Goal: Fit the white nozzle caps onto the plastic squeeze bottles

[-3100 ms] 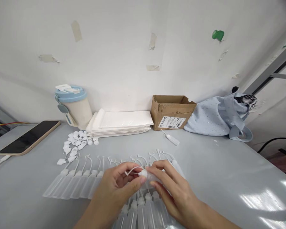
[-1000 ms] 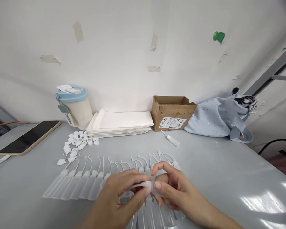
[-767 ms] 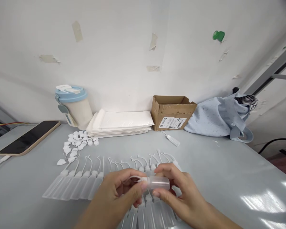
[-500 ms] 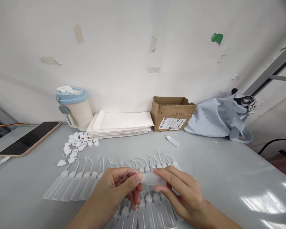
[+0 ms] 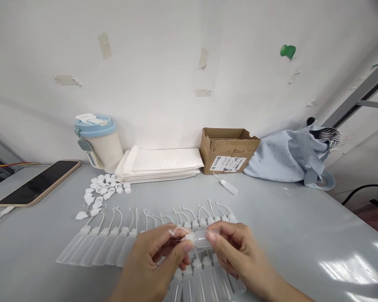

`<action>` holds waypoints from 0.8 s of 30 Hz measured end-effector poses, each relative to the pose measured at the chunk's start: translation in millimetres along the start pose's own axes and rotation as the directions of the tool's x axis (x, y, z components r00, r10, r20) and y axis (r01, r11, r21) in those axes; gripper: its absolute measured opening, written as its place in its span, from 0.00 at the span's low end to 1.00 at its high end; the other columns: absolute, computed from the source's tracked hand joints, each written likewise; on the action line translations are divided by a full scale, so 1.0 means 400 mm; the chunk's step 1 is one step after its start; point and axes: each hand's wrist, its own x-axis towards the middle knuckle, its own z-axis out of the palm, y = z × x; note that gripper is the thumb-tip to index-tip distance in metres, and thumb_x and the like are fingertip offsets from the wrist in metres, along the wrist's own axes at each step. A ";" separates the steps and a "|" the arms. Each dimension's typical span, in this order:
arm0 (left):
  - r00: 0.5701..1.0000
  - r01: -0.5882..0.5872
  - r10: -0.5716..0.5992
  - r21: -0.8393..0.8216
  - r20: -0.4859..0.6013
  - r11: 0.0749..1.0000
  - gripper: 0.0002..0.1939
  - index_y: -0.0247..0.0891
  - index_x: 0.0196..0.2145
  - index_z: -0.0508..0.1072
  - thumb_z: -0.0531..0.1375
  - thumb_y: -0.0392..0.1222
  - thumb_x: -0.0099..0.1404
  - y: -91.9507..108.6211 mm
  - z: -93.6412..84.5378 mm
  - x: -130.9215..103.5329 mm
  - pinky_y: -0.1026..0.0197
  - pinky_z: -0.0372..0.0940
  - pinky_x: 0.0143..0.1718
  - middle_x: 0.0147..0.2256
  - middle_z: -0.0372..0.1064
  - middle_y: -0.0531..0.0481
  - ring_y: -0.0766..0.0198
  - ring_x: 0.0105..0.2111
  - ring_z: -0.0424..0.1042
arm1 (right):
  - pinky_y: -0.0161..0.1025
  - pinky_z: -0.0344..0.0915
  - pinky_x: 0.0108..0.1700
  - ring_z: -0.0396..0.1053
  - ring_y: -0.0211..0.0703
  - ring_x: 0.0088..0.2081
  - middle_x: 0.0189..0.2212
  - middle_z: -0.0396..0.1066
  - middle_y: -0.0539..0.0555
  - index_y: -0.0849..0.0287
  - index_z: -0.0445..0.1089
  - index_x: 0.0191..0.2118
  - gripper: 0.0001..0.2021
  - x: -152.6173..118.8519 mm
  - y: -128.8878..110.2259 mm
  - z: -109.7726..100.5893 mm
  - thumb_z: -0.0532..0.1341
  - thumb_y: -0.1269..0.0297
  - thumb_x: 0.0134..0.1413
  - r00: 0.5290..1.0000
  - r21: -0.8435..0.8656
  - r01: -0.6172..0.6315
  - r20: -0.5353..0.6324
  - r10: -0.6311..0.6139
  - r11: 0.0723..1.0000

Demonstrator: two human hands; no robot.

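Above the laid-out bottles (image 5: 91,247), the left hand (image 5: 156,258) is pinching a white cap (image 5: 190,238) while the right hand (image 5: 239,247) is gripping the translucent bottle (image 5: 201,239) in its fingers, and uneven pressure could be seating the cap crookedly.

There is one view, and it comes from the camera worn on the person's head. It looks forward and down, from above the near side of the grey table (image 5: 280,235), and it faces the white wall (image 5: 164,84) at the far side. The left hand (image 5: 156,258) and the right hand (image 5: 242,253) are quite near to the lens, at the middle. The view is wide: it takes in the phone (image 5: 39,184) at left and the blue bag (image 5: 280,159) at right.
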 end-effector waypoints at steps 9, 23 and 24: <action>0.760 -0.591 0.650 0.436 0.019 0.678 0.14 0.42 0.44 0.71 0.59 0.29 0.62 -0.056 -0.005 -0.004 0.66 0.70 0.35 0.34 0.75 0.50 0.63 0.33 0.75 | 0.24 0.39 0.08 0.37 0.24 0.11 0.12 0.47 0.37 0.60 0.62 0.22 0.19 0.012 0.009 -0.026 0.62 0.51 0.54 0.885 0.374 -0.457 0.282 0.370 0.807; 0.990 -0.059 0.056 0.016 0.128 0.998 0.12 0.40 0.29 0.73 0.56 0.48 0.65 -0.007 -0.021 0.005 0.68 0.68 0.30 0.27 0.70 0.53 0.65 0.29 0.71 | 0.33 0.58 0.26 0.60 0.35 0.22 0.22 0.64 0.48 0.60 0.71 0.33 0.09 -0.009 -0.016 -0.022 0.57 0.63 0.61 0.921 -0.399 0.373 0.047 -0.387 0.838; 0.990 -0.047 0.045 0.018 0.136 0.999 0.13 0.40 0.29 0.73 0.56 0.49 0.65 -0.005 -0.022 0.004 0.68 0.67 0.30 0.26 0.69 0.53 0.66 0.29 0.71 | 0.34 0.59 0.27 0.61 0.36 0.24 0.24 0.66 0.50 0.60 0.71 0.35 0.07 -0.010 -0.013 -0.024 0.57 0.65 0.60 0.887 -0.450 0.436 0.067 -0.457 0.780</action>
